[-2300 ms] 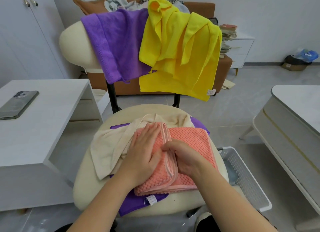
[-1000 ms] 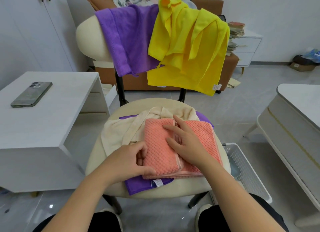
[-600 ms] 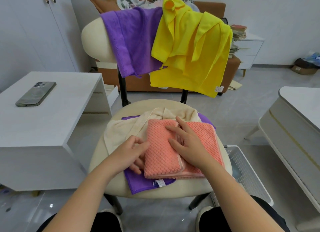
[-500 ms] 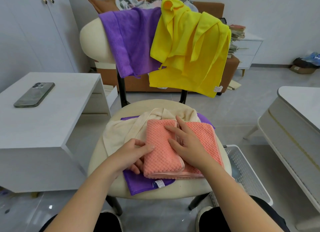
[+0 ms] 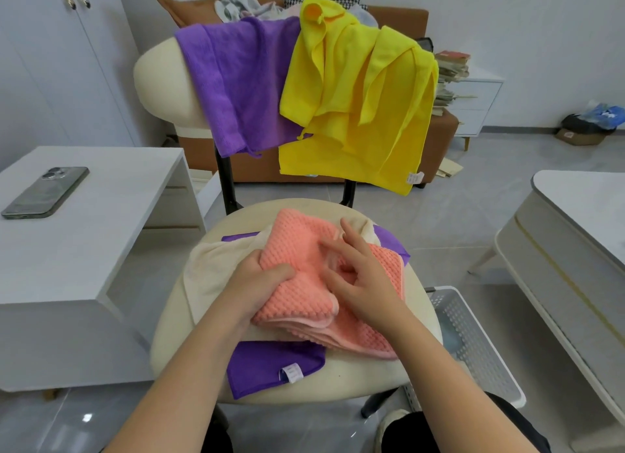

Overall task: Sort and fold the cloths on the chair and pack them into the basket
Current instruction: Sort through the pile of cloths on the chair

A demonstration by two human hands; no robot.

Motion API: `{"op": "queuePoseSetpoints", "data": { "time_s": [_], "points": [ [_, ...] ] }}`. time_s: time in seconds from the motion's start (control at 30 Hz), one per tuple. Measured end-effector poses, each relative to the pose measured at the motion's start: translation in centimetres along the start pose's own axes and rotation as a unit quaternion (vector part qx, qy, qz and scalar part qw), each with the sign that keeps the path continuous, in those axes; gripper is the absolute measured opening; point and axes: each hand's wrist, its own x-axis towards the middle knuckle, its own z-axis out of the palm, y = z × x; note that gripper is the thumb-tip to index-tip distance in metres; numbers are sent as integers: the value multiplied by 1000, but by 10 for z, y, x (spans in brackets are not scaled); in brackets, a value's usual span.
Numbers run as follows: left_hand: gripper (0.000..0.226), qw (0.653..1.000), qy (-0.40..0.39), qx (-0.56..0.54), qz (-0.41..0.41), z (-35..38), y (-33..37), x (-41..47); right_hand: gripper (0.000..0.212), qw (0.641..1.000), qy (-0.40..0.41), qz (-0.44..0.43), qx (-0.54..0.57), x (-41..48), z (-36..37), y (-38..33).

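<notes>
The pink cloth (image 5: 304, 246) is laid, partly folded, on the seat (image 5: 355, 374), on top of a beige cloth (image 5: 209, 270) and a purple cloth (image 5: 263, 364). Its left part is gripped by the left hand (image 5: 257, 280), with the thumb on top and the fingers tucked beneath, and is raised off the layers below. It is pressed from above by the right hand (image 5: 362, 283), whose fingers are spread and loosely bent, closed round nothing.

The backrest (image 5: 159, 80) is draped with a second purple cloth (image 5: 236, 80) and, to its right, a yellow cloth (image 5: 355, 114); the two overlap. The basket (image 5: 473, 344) is seen on the floor just right of the seat, partly hidden by the seat and the right forearm. A white table (image 5: 84, 249) with a phone (image 5: 45, 192) on it is placed to the left, and a second table (image 5: 575, 249) to the right. A sofa (image 5: 436, 141) is largely hidden behind the backrest.
</notes>
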Motion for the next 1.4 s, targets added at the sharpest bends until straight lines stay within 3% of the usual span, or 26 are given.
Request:
{"op": "queuePoseSetpoints", "data": {
  "time_s": [0.1,0.23,0.37,0.53,0.73,0.97,1.07,1.2,1.33,1.4],
  "points": [
    [34,997,8,81,8,-1,-1,3,37,1000,3,-3,-19,-2,2,5],
    [49,989,-9,144,6,2,-5,2,22,995,70,-70,-5,-3,0,-2],
    [77,971,20,236,9,-6,-8,2,13,995,-53,-52,-60,-5,3,2],
    [129,946,-82,314,8,-11,-15,-8,29,996,-45,-12,-74,-2,5,4],
    [129,930,-61,362,28,-8,-15,-16,52,984,-13,62,-164,-3,14,-5],
    [130,929,-62,360,51,-7,-11,-21,59,970,-13,90,-227,1,23,-6],
    [125,948,-63,302,80,-7,-11,-18,59,978,-22,102,-182,2,17,-5],
    [89,991,-64,35,110,-6,0,-19,50,991,53,95,-79,-2,6,-6],
    [70,979,-82,-112,150,6,-1,-12,30,995,75,44,-47,-6,-9,-7],
    [54,970,-102,-135,173,17,-4,-10,25,996,64,64,14,-9,-16,-7]
  ]
}}
